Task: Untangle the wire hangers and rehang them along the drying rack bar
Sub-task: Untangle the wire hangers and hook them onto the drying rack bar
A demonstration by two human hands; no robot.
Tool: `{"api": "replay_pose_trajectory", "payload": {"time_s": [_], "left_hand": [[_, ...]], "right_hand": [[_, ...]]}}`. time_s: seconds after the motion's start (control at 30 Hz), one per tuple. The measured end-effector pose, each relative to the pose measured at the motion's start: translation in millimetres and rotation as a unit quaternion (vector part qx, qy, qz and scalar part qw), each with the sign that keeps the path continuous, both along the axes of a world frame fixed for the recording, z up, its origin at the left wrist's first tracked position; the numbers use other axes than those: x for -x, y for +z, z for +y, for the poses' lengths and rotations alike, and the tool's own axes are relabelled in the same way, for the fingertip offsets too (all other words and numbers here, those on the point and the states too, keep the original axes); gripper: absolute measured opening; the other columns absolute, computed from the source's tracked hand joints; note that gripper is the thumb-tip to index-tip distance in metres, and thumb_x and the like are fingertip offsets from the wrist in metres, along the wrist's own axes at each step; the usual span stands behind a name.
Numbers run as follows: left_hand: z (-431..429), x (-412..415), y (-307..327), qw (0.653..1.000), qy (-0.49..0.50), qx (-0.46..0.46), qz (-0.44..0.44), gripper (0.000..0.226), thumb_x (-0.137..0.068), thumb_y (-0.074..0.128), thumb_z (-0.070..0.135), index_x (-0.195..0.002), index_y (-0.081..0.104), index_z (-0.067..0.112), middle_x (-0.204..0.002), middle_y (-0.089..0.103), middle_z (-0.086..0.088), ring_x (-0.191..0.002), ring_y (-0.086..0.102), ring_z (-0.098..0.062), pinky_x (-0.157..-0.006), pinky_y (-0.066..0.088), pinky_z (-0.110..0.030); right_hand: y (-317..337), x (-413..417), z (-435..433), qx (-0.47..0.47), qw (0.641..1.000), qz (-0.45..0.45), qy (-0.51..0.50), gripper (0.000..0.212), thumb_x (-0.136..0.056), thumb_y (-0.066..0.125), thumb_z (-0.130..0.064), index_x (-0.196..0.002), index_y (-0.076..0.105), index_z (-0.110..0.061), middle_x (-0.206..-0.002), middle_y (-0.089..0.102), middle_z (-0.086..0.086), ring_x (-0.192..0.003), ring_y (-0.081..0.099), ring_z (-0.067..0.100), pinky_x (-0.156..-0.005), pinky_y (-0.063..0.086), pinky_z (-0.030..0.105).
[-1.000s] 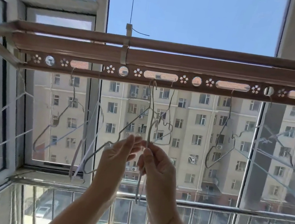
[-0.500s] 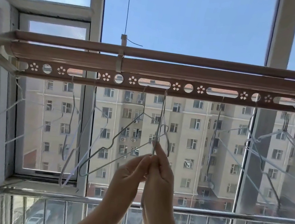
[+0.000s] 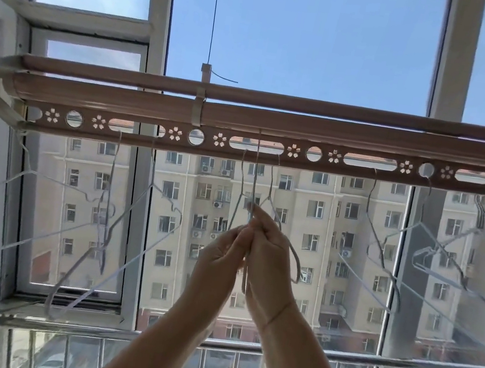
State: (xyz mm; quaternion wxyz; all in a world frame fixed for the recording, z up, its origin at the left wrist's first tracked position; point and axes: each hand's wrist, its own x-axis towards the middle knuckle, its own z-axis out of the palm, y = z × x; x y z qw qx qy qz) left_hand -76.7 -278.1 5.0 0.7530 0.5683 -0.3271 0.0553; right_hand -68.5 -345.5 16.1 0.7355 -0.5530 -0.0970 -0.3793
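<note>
While pinching the tangled wire hangers (image 3: pixel 253 182) same as 1 s ago, now raised much closer to the drying rack bar (image 3: pixel 358 175). Both pressed side to side: left hand (image 3: pixel 218 263) & right hand (image 3: pixel 269 262), fingertips meeting on the wires; slightly apart before. Left: thumb & forefinger nipping a strand. Right: fingers curled, forefinger stretched up along the wire, also nipping. Which strand in which hand: can't tell, too thin & overlapped.

Biggest change: hanger splayed out diagonally to the left of the left hand 1 s and 0.5 s ago, no longer sticking out. Gathered in w/ the rest, nearly vertical above the fingertips. Three hook necks fanning up from the pinch to the bar, middle one crossing the bar's front. Wire bulging in a loop on the far side of the right hand, tail dangling between the wrists.

Meaning for the task, as a guess: bunch squared up but prob. not yet separated, necks converging at one spot. Next likely: lift one hook off, slide it sideways to a free slot.

Other hangers (image 3: pixel 151 168) off to the left of the left hand & more hangers (image 3: pixel 371 199) off to the right of the right hand: on the bar, spaced out, approx. as before.
</note>
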Motion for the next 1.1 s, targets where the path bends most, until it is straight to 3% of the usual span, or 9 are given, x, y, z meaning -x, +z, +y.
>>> {"api": "replay_pose_trajectory", "payload": {"time_s": [0.3, 0.5, 0.57, 0.63, 0.67, 0.73, 0.8, 0.87, 1.1], "left_hand": [[1, 0, -5, 1.0, 0.021, -0.015, 0.005, 0.03, -0.092, 0.046, 0.028, -0.112, 0.066, 0.016, -0.106, 0.072, 0.0, -0.1, 0.066, -0.008, -0.089, 0.051, -0.024], [2, 1, -6, 0.999, 0.03, -0.036, -0.005, 0.039, -0.09, 0.046, 0.034, -0.116, 0.064, 0.013, -0.11, 0.07, -0.003, -0.106, 0.064, -0.011, -0.096, 0.048, -0.03], [2, 0, -7, 0.998, 0.035, -0.045, -0.003, 0.036, -0.091, 0.045, 0.033, -0.116, 0.064, 0.015, -0.11, 0.07, -0.001, -0.105, 0.063, -0.008, -0.094, 0.048, -0.023], [4, -2, -8, 0.997, 0.05, -0.059, -0.008, 0.029, -0.093, 0.045, 0.033, -0.109, 0.066, 0.022, -0.104, 0.072, 0.006, -0.099, 0.063, 0.0, -0.086, 0.048, -0.013], [5, -3, -8, 0.996, 0.061, -0.067, -0.011, 0.024, -0.094, 0.044, 0.032, -0.103, 0.066, 0.027, -0.098, 0.072, 0.011, -0.096, 0.063, 0.003, -0.082, 0.047, -0.01], [7, -6, -12, 0.993, 0.087, -0.084, -0.006, 0.023, -0.095, 0.043, 0.034, -0.104, 0.064, 0.029, -0.102, 0.069, 0.013, -0.1, 0.061, -0.001, -0.087, 0.045, -0.014], [10, -11, -16, 0.988, 0.109, -0.107, 0.0, 0.038, -0.094, 0.042, 0.04, -0.125, 0.055, 0.02, -0.122, 0.061, 0.003, -0.114, 0.054, -0.008, -0.097, 0.04, -0.024], [11, -16, -21, 0.985, 0.123, -0.123, 0.004, 0.047, -0.094, 0.042, 0.042, -0.134, 0.047, 0.017, -0.134, 0.054, -0.002, -0.116, 0.048, -0.009, -0.097, 0.035, -0.024], [12, -24, -30, 0.983, 0.128, -0.132, 0.019, 0.047, -0.095, 0.043, 0.04, -0.135, 0.045, 0.015, -0.136, 0.052, -0.006, -0.117, 0.048, -0.011, -0.094, 0.034, -0.023]], "right_hand": [[-2, -3, -4, 0.002, 0.999, 0.032, 0.008, 0.032, -0.095, 0.041, -0.006, -0.12, 0.06, -0.011, -0.127, 0.059, 0.008, -0.121, 0.053, 0.02, -0.106, 0.04, 0.04], [2, -8, -10, -0.011, 0.999, 0.048, 0.018, 0.031, -0.095, 0.041, -0.006, -0.119, 0.06, -0.01, -0.122, 0.06, 0.004, -0.109, 0.056, 0.011, -0.099, 0.043, 0.028], [3, -11, -11, -0.008, 0.998, 0.064, 0.013, 0.029, -0.095, 0.041, -0.007, -0.114, 0.063, -0.011, -0.11, 0.062, 0.004, -0.101, 0.057, 0.011, -0.094, 0.046, 0.028], [5, -13, -13, -0.007, 0.997, 0.073, 0.022, 0.03, -0.096, 0.039, -0.007, -0.116, 0.061, -0.007, -0.077, 0.06, 0.0, -0.075, 0.056, 0.01, -0.077, 0.049, 0.026], [7, -13, -15, -0.008, 0.997, 0.073, 0.026, 0.03, -0.096, 0.038, -0.006, -0.118, 0.059, -0.004, -0.061, 0.052, -0.003, -0.06, 0.048, 0.009, -0.064, 0.045, 0.022], [10, -13, -21, -0.011, 0.997, 0.077, 0.022, 0.03, -0.097, 0.036, -0.005, -0.118, 0.057, 0.0, -0.051, 0.042, -0.004, -0.047, 0.035, 0.007, -0.049, 0.032, 0.017], [11, -12, -27, -0.008, 0.996, 0.083, 0.016, 0.03, -0.097, 0.036, -0.005, -0.119, 0.056, 0.0, -0.055, 0.04, 0.0, -0.049, 0.032, 0.008, -0.046, 0.028, 0.016], [10, -13, -31, 0.004, 0.996, 0.088, 0.015, 0.03, -0.098, 0.036, -0.005, -0.119, 0.056, -0.001, -0.057, 0.039, 0.001, -0.05, 0.032, 0.008, -0.045, 0.029, 0.015], [3, -20, -43, 0.03, 0.996, 0.086, 0.013, 0.03, -0.097, 0.037, -0.005, -0.121, 0.056, -0.002, -0.059, 0.042, 0.0, -0.052, 0.034, 0.009, -0.049, 0.031, 0.018]]}}
